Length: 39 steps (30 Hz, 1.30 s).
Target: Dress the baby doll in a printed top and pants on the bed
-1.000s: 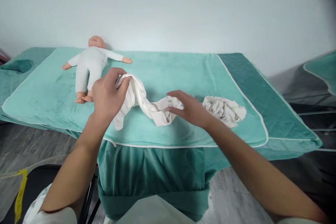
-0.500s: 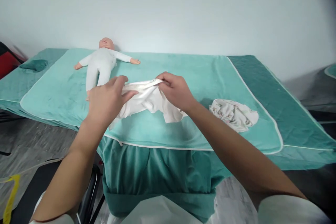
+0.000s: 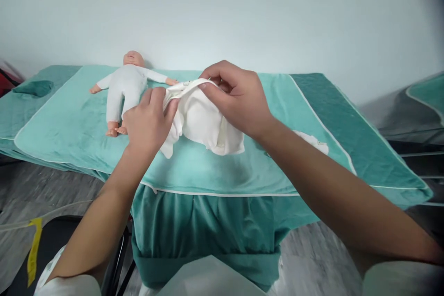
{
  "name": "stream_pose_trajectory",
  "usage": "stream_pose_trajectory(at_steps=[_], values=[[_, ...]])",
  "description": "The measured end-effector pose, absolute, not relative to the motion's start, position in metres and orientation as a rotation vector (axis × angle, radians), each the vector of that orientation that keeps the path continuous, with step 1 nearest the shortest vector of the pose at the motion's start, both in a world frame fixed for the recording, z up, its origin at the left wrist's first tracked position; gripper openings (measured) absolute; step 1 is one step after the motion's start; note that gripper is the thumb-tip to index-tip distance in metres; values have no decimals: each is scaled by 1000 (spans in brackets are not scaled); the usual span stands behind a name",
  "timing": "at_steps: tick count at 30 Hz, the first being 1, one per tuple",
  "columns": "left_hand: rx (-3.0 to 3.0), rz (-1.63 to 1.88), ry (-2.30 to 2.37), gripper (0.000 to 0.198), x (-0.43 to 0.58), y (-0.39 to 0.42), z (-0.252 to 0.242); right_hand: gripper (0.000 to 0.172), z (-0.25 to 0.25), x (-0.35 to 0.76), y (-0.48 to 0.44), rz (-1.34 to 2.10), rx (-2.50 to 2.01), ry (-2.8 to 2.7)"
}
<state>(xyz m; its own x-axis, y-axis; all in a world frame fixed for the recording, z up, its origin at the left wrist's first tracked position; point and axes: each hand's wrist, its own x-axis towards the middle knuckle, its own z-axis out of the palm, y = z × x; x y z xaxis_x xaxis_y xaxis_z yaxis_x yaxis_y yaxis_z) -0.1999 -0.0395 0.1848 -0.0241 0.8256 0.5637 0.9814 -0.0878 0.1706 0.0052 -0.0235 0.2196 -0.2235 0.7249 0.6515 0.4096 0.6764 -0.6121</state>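
Note:
Between my two hands hangs a white baby garment (image 3: 204, 122), bunched along its upper edge, with its lower part drooping over the bed. My left hand (image 3: 147, 118) pinches the left end of that edge between thumb and fingers. On the other end, my right hand (image 3: 239, 97) grips the cloth, thumb below and fingers curled above. Beyond my left hand a baby doll (image 3: 126, 85) with a white cloth body lies on its back, arms spread. A second, printed white cloth item (image 3: 312, 141) lies to the right, mostly hidden behind my right forearm.
The bed has a green cover (image 3: 347, 115) and a lighter green mat (image 3: 86, 134) with white piping. A white wall (image 3: 222, 18) stands behind it. At lower left are a black chair (image 3: 65, 240) and a yellow strip (image 3: 33, 252) on a clear tube.
Both hands have lifted the garment's edge higher, the right hand most. The cloth now hangs fuller between them. My right forearm covers more of the printed cloth item, and the view has shifted slightly.

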Motion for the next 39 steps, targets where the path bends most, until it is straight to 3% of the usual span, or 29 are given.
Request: stream_pose_trajectory(at_steps=[4, 13, 23, 33, 39], values=[[-2090, -867, -1914, 57, -182, -39, 192, 18, 229, 0, -26, 322, -862, -1890], [-2100, -937, -1882, 33, -178, -36, 199, 21, 223, 16, -23, 93, -1001, -2021], [-2057, -692, -1917, 50, -197, -42, 210, 33, 191, 73, 1, -122, -1361, -1971], [-2048, -1134, -1869, 32, -229, -26, 194, 36, 171, 116, 9, -68, -1337, -1738], [-1972, -1195, -1990, 23, -237, -32, 202, 26, 170, 141, 10, -1, -1364, -1637]])
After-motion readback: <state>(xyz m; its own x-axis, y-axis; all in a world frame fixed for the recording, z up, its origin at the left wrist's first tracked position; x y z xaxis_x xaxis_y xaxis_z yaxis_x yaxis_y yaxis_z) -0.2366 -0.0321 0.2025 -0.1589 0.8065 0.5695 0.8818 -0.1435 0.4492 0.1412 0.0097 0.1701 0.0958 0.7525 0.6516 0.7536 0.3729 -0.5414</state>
